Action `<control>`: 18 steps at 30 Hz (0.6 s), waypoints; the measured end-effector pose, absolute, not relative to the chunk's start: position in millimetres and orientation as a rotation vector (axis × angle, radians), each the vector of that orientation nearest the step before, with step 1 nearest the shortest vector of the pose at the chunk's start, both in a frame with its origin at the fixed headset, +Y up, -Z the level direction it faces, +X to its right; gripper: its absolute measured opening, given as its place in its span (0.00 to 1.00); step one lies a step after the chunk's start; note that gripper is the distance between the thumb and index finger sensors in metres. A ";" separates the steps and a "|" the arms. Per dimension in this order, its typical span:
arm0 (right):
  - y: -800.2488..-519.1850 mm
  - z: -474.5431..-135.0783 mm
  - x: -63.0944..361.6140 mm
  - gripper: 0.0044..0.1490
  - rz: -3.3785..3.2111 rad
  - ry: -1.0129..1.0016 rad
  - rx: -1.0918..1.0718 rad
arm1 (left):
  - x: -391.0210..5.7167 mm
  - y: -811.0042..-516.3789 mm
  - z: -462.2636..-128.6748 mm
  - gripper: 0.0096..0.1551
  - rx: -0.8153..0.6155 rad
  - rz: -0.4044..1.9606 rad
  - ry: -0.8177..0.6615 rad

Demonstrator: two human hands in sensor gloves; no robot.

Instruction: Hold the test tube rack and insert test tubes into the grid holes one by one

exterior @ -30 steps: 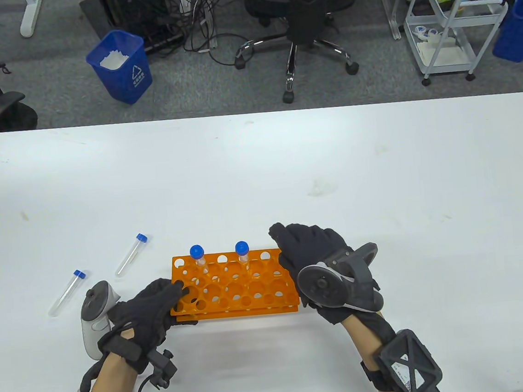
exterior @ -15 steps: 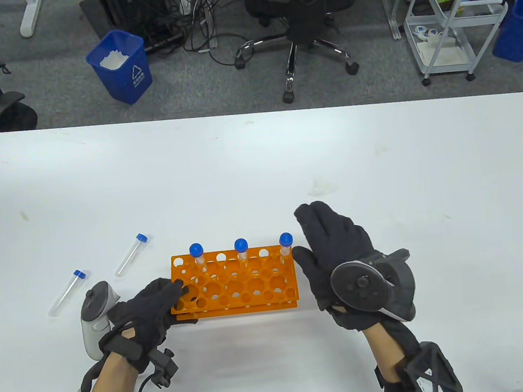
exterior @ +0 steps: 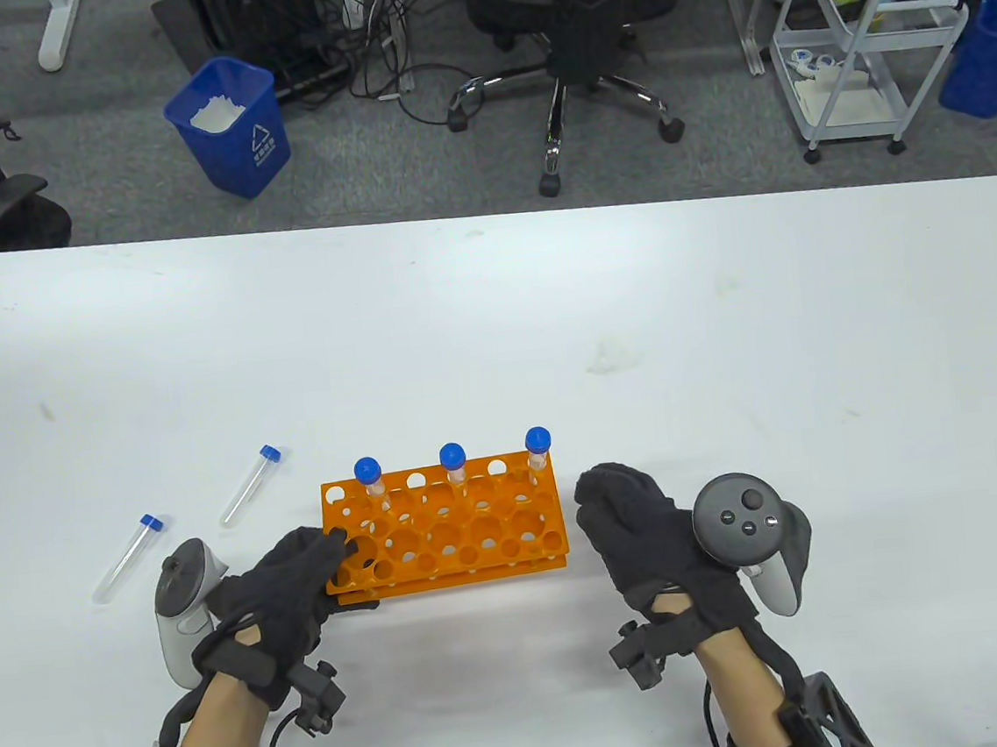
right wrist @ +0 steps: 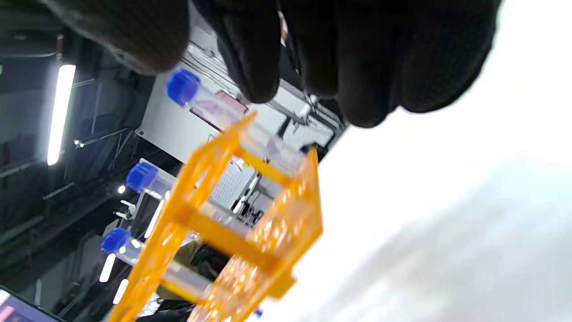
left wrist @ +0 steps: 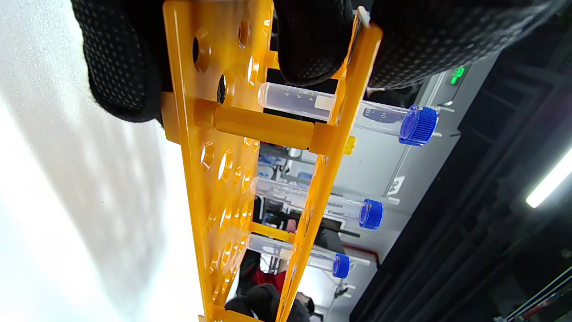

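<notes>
White recycling-arrow symbol with small unreadable characters beneath, on the blue bin (exterior: 230, 126) far left. Graduation "10" on the nearest test tube (left wrist: 357, 115). "94" on a white tag (left wrist: 397, 184) behind.

One orange test tube rack (exterior: 443, 524) stands near the front edge of the bench (exterior: 723, 325). Five blue-capped test tubes are in view. Three stand upright in the rack's far row: the left tube (exterior: 371, 481), the middle tube (exterior: 454, 467) and the right tube (exterior: 538, 450). Two lie loose on the bench, left of the rack: the nearer loose tube (exterior: 127, 557) and the farther loose tube (exterior: 249, 485). There are two gloved hands, the left hand (exterior: 286, 588) and the right hand (exterior: 656, 543). On the floor beyond the bench are two blue bins, one black office chair and one white cart.
</notes>
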State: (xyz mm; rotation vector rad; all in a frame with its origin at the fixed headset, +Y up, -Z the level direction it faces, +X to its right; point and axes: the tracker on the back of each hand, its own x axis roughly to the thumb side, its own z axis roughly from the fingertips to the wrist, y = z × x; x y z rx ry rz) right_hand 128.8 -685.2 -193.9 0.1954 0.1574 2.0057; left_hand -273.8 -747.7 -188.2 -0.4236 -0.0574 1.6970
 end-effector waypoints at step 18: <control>-740.1 -191.4 115.9 0.27 1.477 0.486 0.001 | -259.0 -755.5 -188.8 0.24 -0.479 1.655 -0.098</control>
